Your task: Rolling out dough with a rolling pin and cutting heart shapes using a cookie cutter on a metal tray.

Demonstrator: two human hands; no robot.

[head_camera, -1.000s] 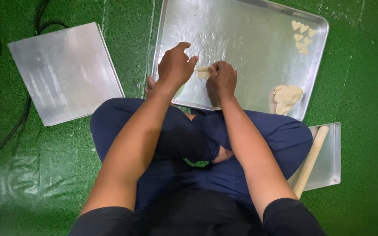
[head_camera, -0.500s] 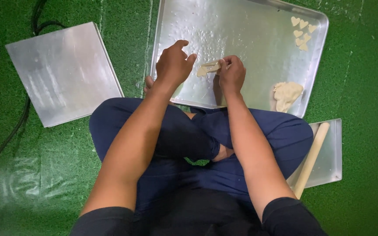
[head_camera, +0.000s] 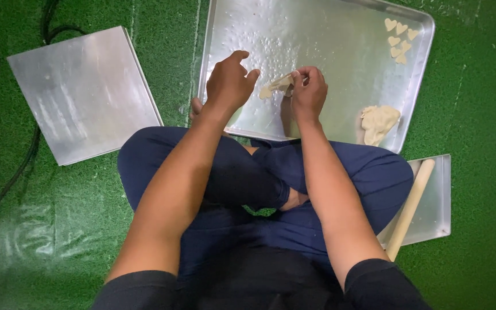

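Observation:
I sit cross-legged before a large metal baking tray (head_camera: 328, 34) on green turf. My right hand (head_camera: 308, 92) pinches a thin strip of pale dough (head_camera: 276, 86) and lifts it off the tray's near edge. My left hand (head_camera: 229, 80) hovers just left of the strip with fingers curled and apart, holding nothing. A lump of dough (head_camera: 379, 121) lies at the tray's right side. Several heart-shaped dough cutouts (head_camera: 399, 40) sit in the far right corner.
A flat metal sheet (head_camera: 81, 92) lies on the turf to my left. A smaller tray (head_camera: 434, 206) with a wooden rolling pin (head_camera: 410, 208) sits by my right knee. A dark cable (head_camera: 12, 172) runs along the left edge.
The dough under my hands has been picked up as a strip by my right hand. My left hand has come off it and drawn slightly left.

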